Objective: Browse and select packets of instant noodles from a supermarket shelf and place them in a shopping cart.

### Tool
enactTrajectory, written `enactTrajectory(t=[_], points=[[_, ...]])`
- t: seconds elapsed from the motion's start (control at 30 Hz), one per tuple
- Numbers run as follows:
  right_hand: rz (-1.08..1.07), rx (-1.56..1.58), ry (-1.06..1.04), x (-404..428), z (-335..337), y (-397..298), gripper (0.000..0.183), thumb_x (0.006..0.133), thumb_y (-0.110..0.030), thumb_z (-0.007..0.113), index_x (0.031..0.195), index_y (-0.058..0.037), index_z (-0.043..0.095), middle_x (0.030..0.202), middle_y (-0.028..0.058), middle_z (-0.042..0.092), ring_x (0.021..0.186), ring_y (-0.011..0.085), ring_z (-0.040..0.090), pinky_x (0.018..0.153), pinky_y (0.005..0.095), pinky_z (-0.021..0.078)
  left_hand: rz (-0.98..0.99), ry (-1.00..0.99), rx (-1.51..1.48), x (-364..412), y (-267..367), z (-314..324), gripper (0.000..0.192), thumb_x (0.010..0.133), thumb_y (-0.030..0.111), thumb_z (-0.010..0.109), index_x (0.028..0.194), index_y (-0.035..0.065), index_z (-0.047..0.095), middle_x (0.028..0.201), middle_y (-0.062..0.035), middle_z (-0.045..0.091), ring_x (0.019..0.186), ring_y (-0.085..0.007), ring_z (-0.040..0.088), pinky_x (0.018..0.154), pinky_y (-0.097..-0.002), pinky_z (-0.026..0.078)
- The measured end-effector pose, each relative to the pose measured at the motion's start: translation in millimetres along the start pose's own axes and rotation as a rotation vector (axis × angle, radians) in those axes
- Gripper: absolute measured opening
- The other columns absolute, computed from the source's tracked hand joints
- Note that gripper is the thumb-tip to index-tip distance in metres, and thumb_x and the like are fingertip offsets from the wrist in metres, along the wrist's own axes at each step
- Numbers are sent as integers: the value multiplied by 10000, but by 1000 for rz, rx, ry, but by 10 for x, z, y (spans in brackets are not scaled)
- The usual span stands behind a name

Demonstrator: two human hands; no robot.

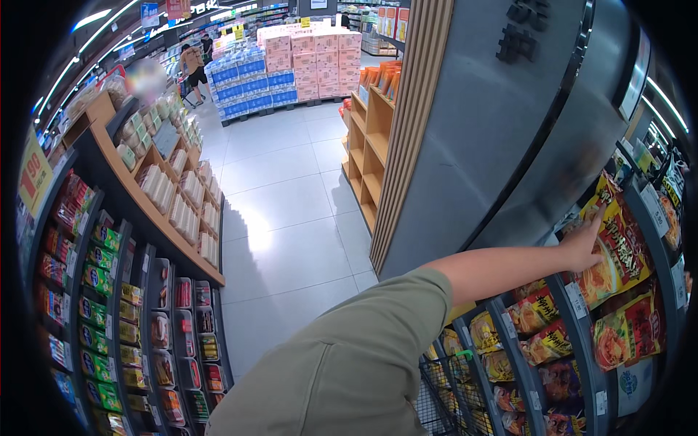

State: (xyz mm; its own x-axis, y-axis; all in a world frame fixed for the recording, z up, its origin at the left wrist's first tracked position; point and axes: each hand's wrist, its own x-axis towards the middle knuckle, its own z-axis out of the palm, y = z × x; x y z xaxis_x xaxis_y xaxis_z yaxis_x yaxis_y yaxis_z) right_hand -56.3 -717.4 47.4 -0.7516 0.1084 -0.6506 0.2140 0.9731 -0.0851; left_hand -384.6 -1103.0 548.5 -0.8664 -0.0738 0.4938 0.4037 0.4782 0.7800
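Observation:
From the bottom middle my left arm, in an olive-green sleeve, stretches to the right. My left hand (pixel 582 243) touches a large yellow and red bag of instant noodles (pixel 624 245) on the rack. Its fingers are spread over the bag's face; whether they grip it is unclear. Another noodle bag (pixel 627 329), red and green, sits just below. Under my arm is a black wire shopping basket (pixel 444 389) with a green part at its rim; what carries it is hidden. My right hand is out of view.
A grey pillar (pixel 469 120) with wooden slats (pixel 411 125) stands beside the noodle rack. To the left are snack shelves (pixel 117 305) and a wooden display (pixel 180 191). Pale floor tiles (pixel 278 218) lead to stacked cartons (pixel 311 60). A person (pixel 192 68) stands farther off.

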Motion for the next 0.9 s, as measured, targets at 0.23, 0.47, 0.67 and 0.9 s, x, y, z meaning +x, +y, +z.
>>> enactTrajectory(t=[0.23,0.47,0.67,0.9], points=[[24,24,-1,1,10,34,1067,780,-708,700,1619,-236,240,1672,268,14,1531,509,-79,1186,711,8,-3,61,-75,1,-178,116,1043,863,231,798,1606,42,91,1532,-320,374,1430,-431,401,1188,-441,346],[70,66,9,-66,68,143,1081,760,-692,729,1612,-229,251,1662,298,8,1523,524,-96,1184,713,-6,73,176,-73,-19,-255,268,932,891,227,768,1554,-56,178,1497,-312,417,1401,-429,432,1170,-451,361],[102,102,20,-151,130,243,1094,744,-679,754,1607,-223,260,1653,324,2,1516,537,-111,1181,715,-19,76,173,-96,-55,-249,241,926,890,223,769,1557,-36,182,1493,-311,422,1403,-431,426,1168,-460,356],[156,153,34,-316,256,441,1109,725,-664,783,1601,-216,270,1642,354,-5,1508,552,-128,1179,717,-33,86,210,-108,-77,-296,307,921,897,219,757,1556,-54,173,1499,-311,415,1420,-422,406,1179,-451,345]])
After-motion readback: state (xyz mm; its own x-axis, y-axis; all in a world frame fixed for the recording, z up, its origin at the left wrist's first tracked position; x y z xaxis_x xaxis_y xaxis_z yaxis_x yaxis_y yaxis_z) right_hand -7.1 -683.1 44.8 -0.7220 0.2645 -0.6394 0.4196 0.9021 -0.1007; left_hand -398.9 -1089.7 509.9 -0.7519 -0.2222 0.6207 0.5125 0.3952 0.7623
